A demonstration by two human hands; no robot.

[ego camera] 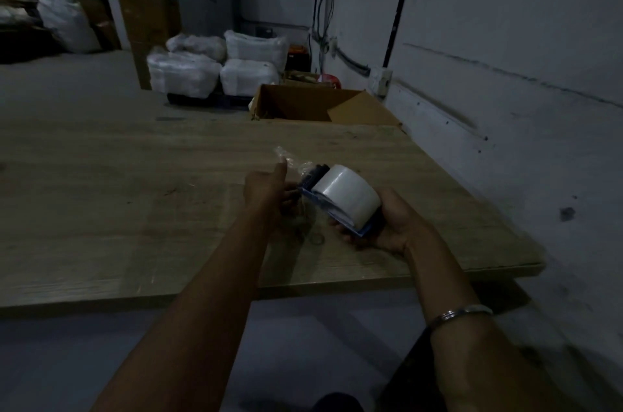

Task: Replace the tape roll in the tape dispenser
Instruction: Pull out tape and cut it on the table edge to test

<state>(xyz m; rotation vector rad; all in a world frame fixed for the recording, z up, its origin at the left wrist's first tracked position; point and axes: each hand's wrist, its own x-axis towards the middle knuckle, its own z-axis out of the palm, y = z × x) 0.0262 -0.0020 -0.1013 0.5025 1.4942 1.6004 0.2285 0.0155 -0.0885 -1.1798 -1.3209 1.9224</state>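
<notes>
Tape roll (344, 196), white, sits mounted in the blue tape dispenser (337, 209), held above the near right part of the wooden table (135, 192). Right hand (391, 226) cups the dispenser from below, fingers curled round its handle end. Left hand (269, 189) is at the dispenser's far left end; a crinkled clear tape strip (286, 157) stands up at its fingertips, probably pinched, though the dim light hides the contact.

Judged step: threading the free end past the roller and blade; roll already seated. Next move calls for drawing the strip flat and taut through the front, keeping it from sticking to itself.
</notes>
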